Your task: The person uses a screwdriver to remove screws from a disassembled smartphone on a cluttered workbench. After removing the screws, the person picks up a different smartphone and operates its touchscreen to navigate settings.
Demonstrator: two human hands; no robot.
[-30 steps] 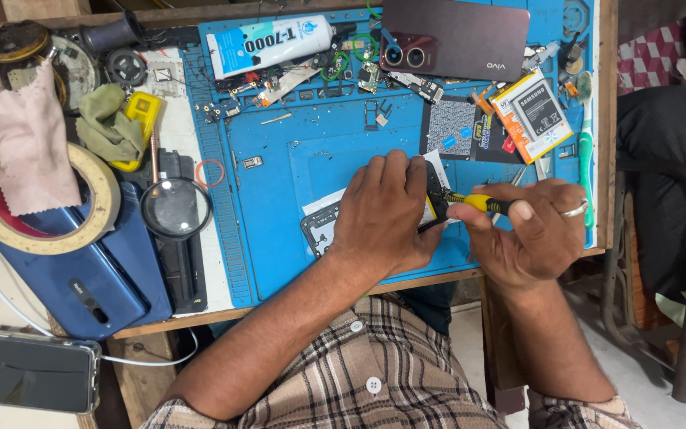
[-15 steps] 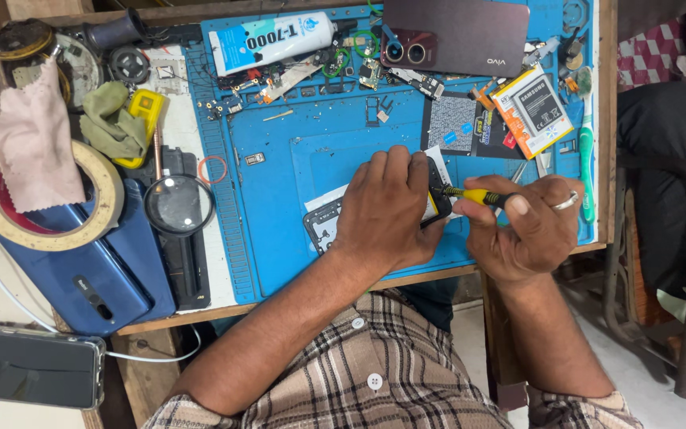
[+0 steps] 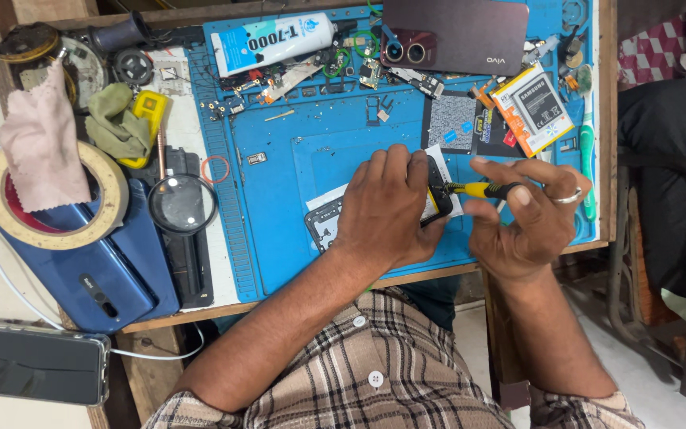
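On the blue mat (image 3: 295, 175), hands pinch phone (image 3: 329, 222) and screwdriver (image 3: 478, 189).

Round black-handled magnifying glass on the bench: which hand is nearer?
Left. The left hand presses on the dark phone frame on the blue mat, right of the magnifying glass. The right hand, holding the yellow-handled screwdriver, lies farther right.
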